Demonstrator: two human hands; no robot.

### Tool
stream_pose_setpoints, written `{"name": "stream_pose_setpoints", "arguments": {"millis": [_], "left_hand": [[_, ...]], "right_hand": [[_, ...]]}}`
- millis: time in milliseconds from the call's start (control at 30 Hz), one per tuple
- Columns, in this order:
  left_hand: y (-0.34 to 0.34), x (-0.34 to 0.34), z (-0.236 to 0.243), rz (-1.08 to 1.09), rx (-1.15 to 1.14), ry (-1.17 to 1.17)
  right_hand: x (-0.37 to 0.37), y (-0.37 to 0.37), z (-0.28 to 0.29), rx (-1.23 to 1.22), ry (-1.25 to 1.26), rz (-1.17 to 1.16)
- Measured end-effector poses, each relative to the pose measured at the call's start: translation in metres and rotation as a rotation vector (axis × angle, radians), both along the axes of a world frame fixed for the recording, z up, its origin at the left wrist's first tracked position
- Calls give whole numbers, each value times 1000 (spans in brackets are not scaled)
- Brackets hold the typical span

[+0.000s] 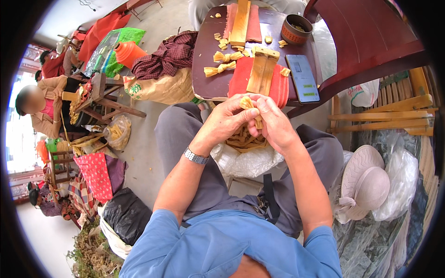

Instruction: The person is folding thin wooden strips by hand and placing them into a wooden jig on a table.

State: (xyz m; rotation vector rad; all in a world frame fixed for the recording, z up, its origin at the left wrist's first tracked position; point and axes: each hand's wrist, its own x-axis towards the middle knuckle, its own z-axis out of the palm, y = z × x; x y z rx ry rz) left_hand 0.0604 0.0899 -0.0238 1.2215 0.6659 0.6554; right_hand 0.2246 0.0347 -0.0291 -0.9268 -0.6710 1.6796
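Observation:
Between my left hand (232,116) and my right hand (272,125), a short yellow folded strip (250,109) is pinched upright, the fingers of both hands around it. Under my hands, a white woven sack (234,162) holds loose yellowish strips (238,141). Just beyond, on a dark wooden stool top (206,53), a wooden block tool (262,69) sits on red cloth (279,85). Several yellow knotted pieces (220,69) lie left of it. A second wooden block (242,16) rests on pink cloth at the far edge, near a dark bowl (296,28) and a phone (301,78).
A red chair (366,41), wooden slatted furniture (380,120) and a hat (364,183) are at my right. Seated co-workers (46,99), sacks (157,85) and a black bag (125,215) are at my left. Another person's legs (199,11) show beyond the stool.

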Motion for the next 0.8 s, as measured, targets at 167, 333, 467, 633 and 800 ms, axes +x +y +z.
{"name": "stream_pose_setpoints", "arguments": {"millis": [167,333,467,633,800], "left_hand": [[26,-12,-15,367,-210,-202],[56,-33,-26,471,-317,-433],[72,-43,-31,499,-492,-659],[58,-51,-34,625,-445,-664],[90,-85,-59,609,-267,-709]], "right_hand": [[4,-4,-1,-46,-185,56],[-1,-29,-2,-34,-142,111],[-12,-52,-13,-49,-224,145],[-12,-62,-27,-75,-255,226],[-8,-58,-27,-131,-351,222]]}}
